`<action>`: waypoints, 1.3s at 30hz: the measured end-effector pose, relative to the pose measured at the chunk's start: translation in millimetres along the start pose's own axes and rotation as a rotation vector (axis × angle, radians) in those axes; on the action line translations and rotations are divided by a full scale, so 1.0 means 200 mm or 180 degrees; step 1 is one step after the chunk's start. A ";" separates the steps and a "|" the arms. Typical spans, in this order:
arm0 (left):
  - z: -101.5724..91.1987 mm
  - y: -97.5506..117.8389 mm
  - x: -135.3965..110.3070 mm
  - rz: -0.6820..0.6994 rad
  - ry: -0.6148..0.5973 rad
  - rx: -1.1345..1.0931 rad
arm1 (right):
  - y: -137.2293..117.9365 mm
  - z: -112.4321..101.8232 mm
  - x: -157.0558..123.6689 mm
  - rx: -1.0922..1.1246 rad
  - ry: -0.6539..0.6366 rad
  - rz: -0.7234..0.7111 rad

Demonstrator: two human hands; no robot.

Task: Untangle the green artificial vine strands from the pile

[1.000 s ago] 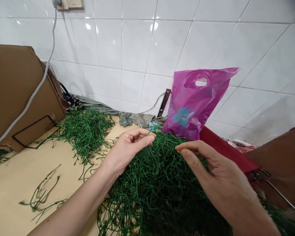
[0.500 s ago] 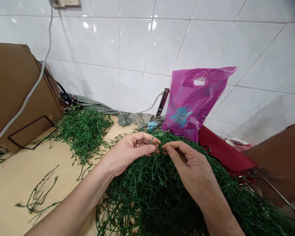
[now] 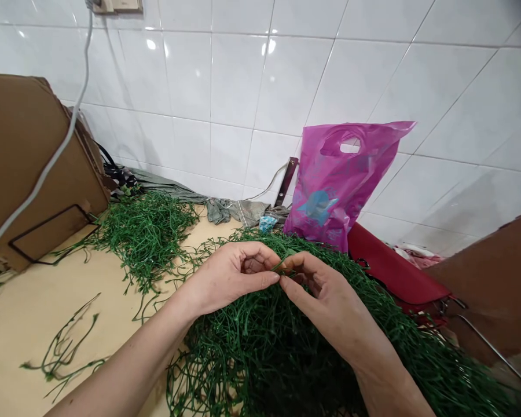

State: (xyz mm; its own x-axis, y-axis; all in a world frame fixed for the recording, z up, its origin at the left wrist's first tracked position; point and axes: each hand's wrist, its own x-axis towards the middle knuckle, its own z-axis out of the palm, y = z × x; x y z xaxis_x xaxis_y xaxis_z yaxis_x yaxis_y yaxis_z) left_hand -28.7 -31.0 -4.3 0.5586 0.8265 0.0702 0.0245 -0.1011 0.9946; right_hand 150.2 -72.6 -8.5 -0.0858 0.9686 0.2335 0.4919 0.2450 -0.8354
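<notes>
One stem, mostly hidden, is pinched in the fingertips of left hand and right hand, equally near, above the pile; its long axis is unclear.

Glossy white wall tiles with thin dark grout lines stretch from 10 o'clock through 12 to 3. Lamp glints shine on them near 11 and 12 o'clock, and a soft grey shadow falls at 3. A beige socket plate sits at 11 o'clock, its pale cord drooping toward 9. A tan work surface spreads at 8.
</notes>
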 end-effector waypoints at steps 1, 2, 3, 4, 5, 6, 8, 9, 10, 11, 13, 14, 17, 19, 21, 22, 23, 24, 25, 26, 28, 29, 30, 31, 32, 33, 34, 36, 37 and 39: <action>0.00 0.00 0.00 0.0023 -0.0018 0.0082 | 0.00 0.00 0.00 0.0093 -0.0130 0.0035; -0.01 0.00 0.00 0.0042 -0.0036 0.0159 | -0.01 0.00 0.00 0.0141 -0.0196 0.0043; -0.01 -0.01 -0.01 0.0058 -0.0039 0.0226 | -0.01 0.00 0.00 0.0133 -0.0201 0.0020; -0.01 -0.01 -0.01 0.0066 -0.0025 0.0283 | -0.02 0.00 -0.01 0.0067 -0.0167 -0.0022; -0.01 -0.01 -0.01 0.0058 -0.0003 0.0329 | -0.02 0.01 -0.01 -0.0041 -0.0108 -0.0083; -0.01 -0.01 -0.01 0.0027 0.0010 0.0367 | -0.02 0.01 -0.02 -0.0175 -0.0035 -0.0159; -0.01 -0.01 -0.02 -0.0035 0.0014 0.0432 | -0.01 0.02 -0.03 -0.0449 0.0113 -0.0347; -0.01 -0.01 -0.02 -0.0046 0.0002 0.0466 | -0.01 0.02 -0.04 -0.0581 0.0183 -0.0451; -0.01 -0.01 -0.02 -0.0042 -0.0017 0.0516 | 0.00 0.02 -0.04 -0.0706 0.0232 -0.0561; -0.01 -0.01 -0.02 -0.0030 -0.0033 0.0587 | 0.00 0.03 -0.04 -0.0817 0.0261 -0.0675; -0.01 -0.02 -0.02 -0.0032 -0.0035 0.0775 | 0.01 0.04 -0.04 -0.1014 0.0256 -0.0877; -0.01 -0.02 -0.02 -0.0062 -0.0028 0.0884 | 0.02 0.04 -0.04 -0.1113 0.0242 -0.0970; -0.01 -0.03 -0.02 -0.0116 -0.0019 0.1120 | 0.05 0.06 -0.05 -0.1410 0.0245 -0.1172; -0.01 -0.03 -0.02 -0.0074 -0.0014 0.1186 | 0.07 0.07 -0.06 -0.1577 0.0255 -0.1235; -0.01 -0.02 -0.02 0.0045 0.0035 0.1293 | 0.08 0.07 -0.07 -0.1690 0.0232 -0.1260; 0.00 -0.02 -0.02 0.0114 0.0080 0.1390 | 0.09 0.07 -0.07 -0.1730 0.0216 -0.1258; 0.00 -0.02 -0.02 0.0175 0.0121 0.1513 | 0.08 0.06 -0.07 -0.1745 0.0209 -0.1234; 0.01 -0.02 -0.02 0.0223 0.0165 0.1642 | 0.08 0.05 -0.07 -0.1719 0.0196 -0.1174; 0.02 -0.01 -0.02 0.0249 0.0206 0.1759 | 0.07 0.05 -0.07 -0.1644 0.0154 -0.1071; 0.02 -0.01 -0.02 0.0249 0.0243 0.1846 | 0.06 0.03 -0.06 -0.1524 0.0078 -0.0947; 0.03 -0.01 -0.02 0.0229 0.0286 0.1909 | 0.04 0.01 -0.05 -0.1227 -0.0096 -0.0737; 0.03 -0.01 -0.02 0.0228 0.0295 0.1897 | 0.02 0.00 -0.04 -0.1100 -0.0163 -0.0688; 0.04 -0.01 -0.02 0.0237 0.0301 0.1862 | 0.01 -0.01 -0.04 -0.1011 -0.0206 -0.0675; 0.03 -0.01 -0.02 0.0256 0.0300 0.1806 | 0.00 -0.02 -0.04 -0.0955 -0.0213 -0.0690; 0.03 0.00 -0.02 0.0295 0.0299 0.1727 | -0.01 -0.02 -0.04 -0.0914 -0.0201 -0.0712; 0.03 0.00 -0.02 0.0347 0.0292 0.1616 | -0.02 -0.03 -0.04 -0.0873 -0.0189 -0.0723; 0.03 0.01 -0.02 0.0388 0.0257 0.1445 | -0.03 -0.03 -0.04 -0.0820 -0.0169 -0.0724; 0.03 0.01 -0.02 0.0391 0.0029 0.0885 | -0.04 -0.02 -0.05 -0.0617 -0.0084 -0.0680; 0.03 0.01 -0.02 0.0353 -0.0140 0.0528 | -0.04 -0.02 -0.05 -0.0419 -0.0063 -0.0621; 0.05 0.00 -0.01 0.0260 -0.0415 -0.0191 | -0.03 0.00 -0.05 0.0243 -0.0095 -0.0438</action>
State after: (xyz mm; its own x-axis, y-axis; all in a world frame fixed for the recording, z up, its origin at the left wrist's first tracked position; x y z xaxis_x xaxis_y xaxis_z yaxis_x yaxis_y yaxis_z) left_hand -22.5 -38.0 -5.7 0.6596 0.7377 0.1444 -0.0729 -0.1285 0.9890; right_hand 148.3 -82.6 -6.5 -0.1742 0.9262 0.3343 0.4066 0.3768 -0.8323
